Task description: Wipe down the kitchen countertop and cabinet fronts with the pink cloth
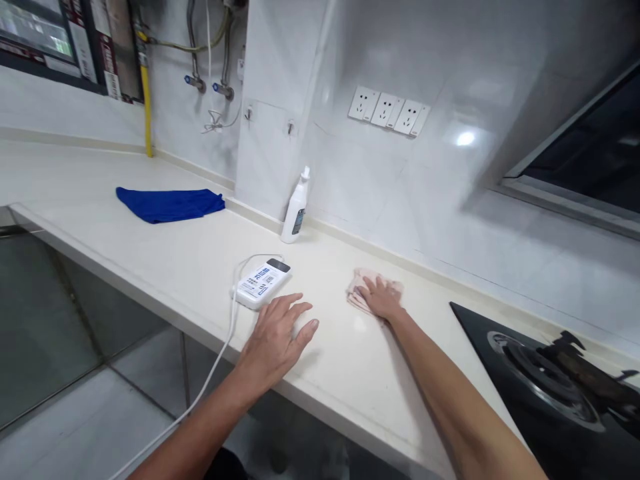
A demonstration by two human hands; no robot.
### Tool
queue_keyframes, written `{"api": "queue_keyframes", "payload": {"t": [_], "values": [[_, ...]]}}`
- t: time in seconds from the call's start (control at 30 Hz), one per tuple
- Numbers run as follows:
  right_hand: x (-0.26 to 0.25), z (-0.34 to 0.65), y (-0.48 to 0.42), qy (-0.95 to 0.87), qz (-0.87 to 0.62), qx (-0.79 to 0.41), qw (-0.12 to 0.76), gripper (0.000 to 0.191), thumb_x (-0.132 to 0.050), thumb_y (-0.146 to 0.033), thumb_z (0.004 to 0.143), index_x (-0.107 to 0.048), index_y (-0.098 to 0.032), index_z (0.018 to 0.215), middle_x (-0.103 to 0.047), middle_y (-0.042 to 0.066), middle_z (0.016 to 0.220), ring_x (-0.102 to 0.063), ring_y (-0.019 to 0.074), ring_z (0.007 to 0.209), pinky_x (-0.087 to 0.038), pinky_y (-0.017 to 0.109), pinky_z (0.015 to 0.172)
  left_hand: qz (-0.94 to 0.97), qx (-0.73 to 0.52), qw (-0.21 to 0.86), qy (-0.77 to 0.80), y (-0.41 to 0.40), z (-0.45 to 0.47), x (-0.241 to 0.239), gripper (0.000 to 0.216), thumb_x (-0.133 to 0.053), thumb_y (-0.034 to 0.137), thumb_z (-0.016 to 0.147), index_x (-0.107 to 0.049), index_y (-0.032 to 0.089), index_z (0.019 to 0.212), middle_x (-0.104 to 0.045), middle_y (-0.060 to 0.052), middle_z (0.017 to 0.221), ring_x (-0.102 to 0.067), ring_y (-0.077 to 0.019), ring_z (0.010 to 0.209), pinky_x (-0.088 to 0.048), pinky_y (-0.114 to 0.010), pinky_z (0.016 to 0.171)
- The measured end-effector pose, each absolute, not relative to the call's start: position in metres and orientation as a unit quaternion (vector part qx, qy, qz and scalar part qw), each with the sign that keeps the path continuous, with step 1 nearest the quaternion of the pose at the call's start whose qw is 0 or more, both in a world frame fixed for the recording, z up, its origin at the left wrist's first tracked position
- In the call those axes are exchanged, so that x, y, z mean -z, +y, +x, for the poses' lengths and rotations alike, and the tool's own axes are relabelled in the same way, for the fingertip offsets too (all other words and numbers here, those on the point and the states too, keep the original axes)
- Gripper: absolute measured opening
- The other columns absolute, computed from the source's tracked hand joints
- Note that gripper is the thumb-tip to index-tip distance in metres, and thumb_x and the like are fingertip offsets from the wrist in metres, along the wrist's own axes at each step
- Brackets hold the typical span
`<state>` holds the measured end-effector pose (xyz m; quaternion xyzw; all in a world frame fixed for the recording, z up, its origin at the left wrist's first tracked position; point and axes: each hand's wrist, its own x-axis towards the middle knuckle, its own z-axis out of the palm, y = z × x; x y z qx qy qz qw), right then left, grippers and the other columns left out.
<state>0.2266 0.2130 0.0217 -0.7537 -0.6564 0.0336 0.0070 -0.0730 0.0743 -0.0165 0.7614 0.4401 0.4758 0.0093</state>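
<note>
perhaps the loosely spread left hand [274,337] could snag the white cable [231,332] at its nine o'clock, dragging the white device [261,285] down; the right hand [381,299] lies spread on the pink cloth [360,276].

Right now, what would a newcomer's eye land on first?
Probably the vivid blue cloth on the pale countertop, left of the upright white bottle. Next, the right hand on a pinkish cloth, between that bottle and the black gas stove at far right.
</note>
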Motion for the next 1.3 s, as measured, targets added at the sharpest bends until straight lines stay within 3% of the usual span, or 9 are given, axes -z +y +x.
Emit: {"api": "queue_keyframes", "payload": {"t": [0.13,0.27,0.37,0.5,0.7,0.93,1.1,1.23,1.3], "values": [[-0.023,0.137,0.194,-0.756,-0.653,-0.047,0.004,0.074,-0.024,-0.075,0.104,-0.024,-0.04,0.169,-0.007,0.004,0.18,0.0,0.0392,0.165,-0.003,0.065,0.129,0.743,-0.496,0.007,0.449,0.076,-0.075,0.019,0.039,-0.051,0.044,0.106,-0.066,0.026,0.136,-0.063,-0.013,0.147,-0.055,-0.0315,0.14,-0.044,-0.057,0.117],[-0.027,0.087,0.133,-0.859,-0.507,-0.067,0.0,0.074,-0.032,-0.067,0.107,-0.02,-0.033,0.171,-0.001,0.012,0.18,0.003,0.0435,0.164,-0.002,0.072,0.126,0.731,-0.504,0.011,0.459,0.079,-0.078,0.02,0.046,-0.047,0.048,0.106,-0.065,0.025,0.141,-0.058,-0.014,0.155,-0.048,-0.0332,0.149,-0.04,-0.06,0.122],[-0.029,0.084,0.08,-0.892,-0.444,-0.081,0.021,0.072,-0.036,-0.063,0.107,-0.023,-0.032,0.17,-0.005,0.012,0.18,0.003,0.0432,0.164,-0.002,0.072,0.127,0.732,-0.503,0.033,0.458,0.084,-0.083,0.021,0.052,-0.039,0.053,0.107,-0.066,0.024,0.14,-0.06,-0.013,0.154,-0.049,-0.0321,0.149,-0.037,-0.06,0.124],[-0.03,0.119,0.032,-0.909,-0.405,-0.096,0.029,0.067,-0.04,-0.066,0.106,-0.033,-0.039,0.167,-0.011,0.005,0.18,-0.002,0.036,0.165,-0.004,0.066,0.13,0.767,-0.455,0.073,0.447,0.088,-0.087,0.019,0.055,-0.034,0.058,0.107,-0.073,0.026,0.129,-0.071,-0.009,0.142,-0.057,-0.0298,0.143,-0.035,-0.059,0.125],[-0.016,0.25,0.031,-0.823,-0.565,-0.047,0.033,0.062,-0.028,-0.062,0.109,-0.033,-0.04,0.166,-0.015,-0.001,0.179,-0.01,0.0286,0.165,-0.014,0.057,0.131,0.828,-0.336,0.093,0.439,0.079,-0.083,0.011,0.052,-0.035,0.059,0.108,-0.074,0.031,0.128,-0.071,-0.005,0.143,-0.058,-0.0288,0.143,-0.033,-0.061,0.124],[-0.006,0.389,0.039,-0.576,-0.817,0.025,-0.021,0.06,-0.025,-0.05,0.11,-0.032,-0.036,0.168,-0.021,0.002,0.178,-0.015,0.0303,0.164,-0.02,0.058,0.129,0.821,-0.352,0.103,0.437,0.074,-0.074,0.005,0.054,-0.036,0.06,0.108,-0.068,0.028,0.136,-0.07,-0.008,0.145,-0.061,-0.0283,0.14,-0.037,-0.06,0.122],[-0.014,0.329,0.076,-0.542,-0.84,-0.01,-0.004,0.071,-0.017,-0.062,0.107,-0.027,-0.03,0.17,-0.015,0.012,0.178,-0.014,0.0444,0.162,-0.014,0.071,0.125,0.803,-0.396,0.1,0.435,0.069,-0.07,-0.001,0.058,-0.038,0.061,0.107,-0.064,0.023,0.142,-0.065,-0.011,0.151,-0.053,-0.0284,0.148,-0.037,-0.055,0.124],[-0.018,0.23,0.1,-0.647,-0.761,-0.044,0.005,0.071,-0.02,-0.068,0.106,-0.023,-0.037,0.17,-0.007,0.002,0.18,-0.002,0.0384,0.165,-0.004,0.063,0.13,0.786,-0.438,0.114,0.42,0.071,-0.071,-0.001,0.055,-0.042,0.059,0.106,-0.069,0.021,0.136,-0.065,-0.012,0.151,-0.054,-0.0292,0.147,-0.038,-0.054,0.124],[-0.023,0.18,0.095,-0.719,-0.691,-0.064,0.016,0.072,-0.023,-0.068,0.107,-0.024,-0.034,0.17,-0.006,0.004,0.18,0.001,0.0383,0.165,0.0,0.064,0.129,0.779,-0.455,0.125,0.412,0.074,-0.073,0.0,0.055,-0.043,0.058,0.105,-0.07,0.02,0.133,-0.065,-0.014,0.149,-0.055,-0.0305,0.145,-0.039,-0.057,0.124]]}}
